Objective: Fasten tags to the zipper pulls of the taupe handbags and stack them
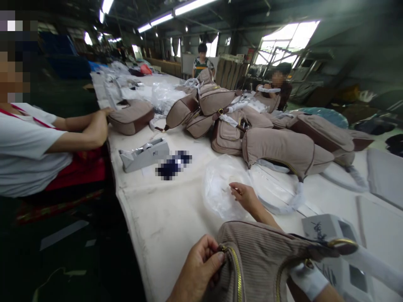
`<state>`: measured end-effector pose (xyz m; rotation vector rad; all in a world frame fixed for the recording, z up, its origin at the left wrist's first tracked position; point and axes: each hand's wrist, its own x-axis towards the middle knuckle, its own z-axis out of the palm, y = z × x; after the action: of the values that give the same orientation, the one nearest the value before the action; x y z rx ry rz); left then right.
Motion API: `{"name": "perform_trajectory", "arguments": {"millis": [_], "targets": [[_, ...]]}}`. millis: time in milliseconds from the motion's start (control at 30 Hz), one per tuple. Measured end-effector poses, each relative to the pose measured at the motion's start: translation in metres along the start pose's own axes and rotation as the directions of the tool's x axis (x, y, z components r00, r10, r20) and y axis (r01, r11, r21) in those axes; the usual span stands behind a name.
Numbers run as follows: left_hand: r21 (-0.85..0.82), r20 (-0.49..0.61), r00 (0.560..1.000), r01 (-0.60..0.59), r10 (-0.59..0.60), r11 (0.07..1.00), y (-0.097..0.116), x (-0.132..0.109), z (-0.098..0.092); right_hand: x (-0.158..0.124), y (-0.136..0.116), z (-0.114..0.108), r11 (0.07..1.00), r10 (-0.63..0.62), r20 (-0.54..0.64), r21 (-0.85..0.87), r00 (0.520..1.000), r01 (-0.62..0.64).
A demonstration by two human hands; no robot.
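A taupe ribbed handbag with a gold zipper lies right in front of me at the bottom of the head view. My left hand is closed, pinching the bag's edge at the end of the zipper. Past the bag, my right hand reaches onto a crumpled clear plastic bag on the white table, its fingers curled on the plastic. The bag's strap, wrapped in white paper, runs off to the lower right.
A pile of taupe handbags fills the table's middle and right. A grey tape dispenser sits at left, another at lower right. A person in a white shirt works at the left edge; two others stand far back.
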<state>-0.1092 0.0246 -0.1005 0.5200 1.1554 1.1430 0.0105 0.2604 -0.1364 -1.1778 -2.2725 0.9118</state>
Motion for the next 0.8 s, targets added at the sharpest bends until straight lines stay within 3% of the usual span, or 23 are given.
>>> {"name": "perform_trajectory", "arguments": {"millis": [133,267,533,633,800], "targets": [[-0.171,-0.181,0.982,-0.077,0.046,0.982,-0.011,0.005,0.004,0.005,0.0,0.01,0.968,-0.016,0.104,-0.248,0.994,0.041],[-0.221,-0.309,0.948,-0.142,0.068,0.965,-0.018,0.007,0.009,0.001,-0.004,0.013,0.9,0.019,0.089,-0.434,0.996,0.021],[-0.218,-0.334,0.94,-0.155,0.075,0.964,-0.014,0.012,0.011,-0.003,-0.009,0.013,0.815,0.028,0.102,-0.578,0.994,0.036],[-0.183,-0.336,0.933,-0.195,0.125,0.964,-0.01,0.01,0.011,-0.002,-0.016,0.0,0.814,0.036,0.089,-0.581,0.995,0.023],[-0.146,-0.374,0.913,-0.234,0.166,0.961,-0.007,0.007,0.014,-0.012,-0.035,-0.044,0.854,0.092,0.118,-0.521,0.989,-0.017]]}}
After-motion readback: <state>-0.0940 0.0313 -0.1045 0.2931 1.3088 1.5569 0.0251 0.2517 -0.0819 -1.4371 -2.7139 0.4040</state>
